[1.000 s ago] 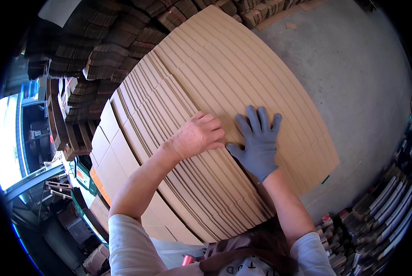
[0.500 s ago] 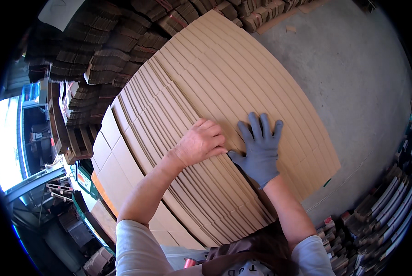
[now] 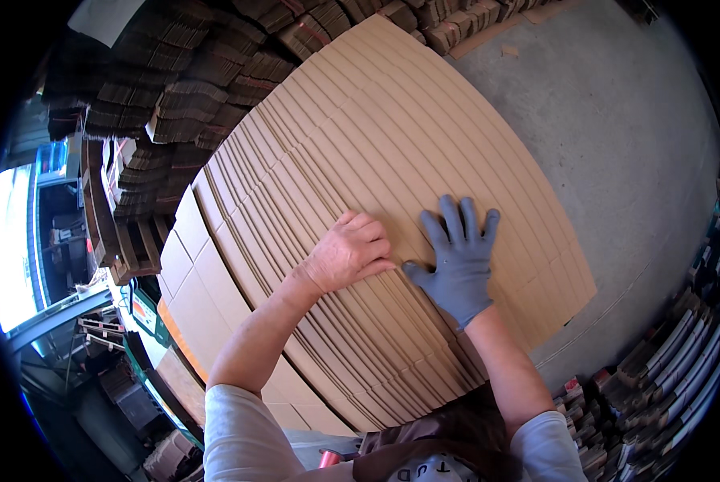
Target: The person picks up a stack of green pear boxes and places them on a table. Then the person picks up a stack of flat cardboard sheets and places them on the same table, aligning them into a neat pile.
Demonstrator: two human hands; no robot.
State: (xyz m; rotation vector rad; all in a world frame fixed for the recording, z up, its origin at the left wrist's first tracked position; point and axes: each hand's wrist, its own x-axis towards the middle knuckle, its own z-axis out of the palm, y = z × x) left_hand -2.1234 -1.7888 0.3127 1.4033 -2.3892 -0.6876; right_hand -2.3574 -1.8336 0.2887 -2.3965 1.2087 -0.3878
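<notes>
A wide spread of overlapping flat cardboard sheets (image 3: pixel 424 136) lies in front of me, their edges fanned in long parallel rows. My bare left hand (image 3: pixel 350 253) is closed at the middle of the spread, its curled fingers pinching the edge of a cardboard sheet. Just right of it my right hand (image 3: pixel 460 261), in a grey glove, rests flat on the sheets with fingers spread. The left hand's fingertips are partly hidden.
Bundled cardboard stacks (image 3: pixel 191 112) rise at the far left beside a wooden pallet (image 3: pixel 139 245). More stacked flat pieces (image 3: pixel 665 353) stand at the lower right. Grey concrete floor (image 3: pixel 609 145) runs along the right. A red spool-like thing (image 3: pixel 330 458) sits near my waist.
The dark gap in the sheets below my right hand has narrowed. That gloved hand has shifted slightly right, while my left hand stays almost where it was.
</notes>
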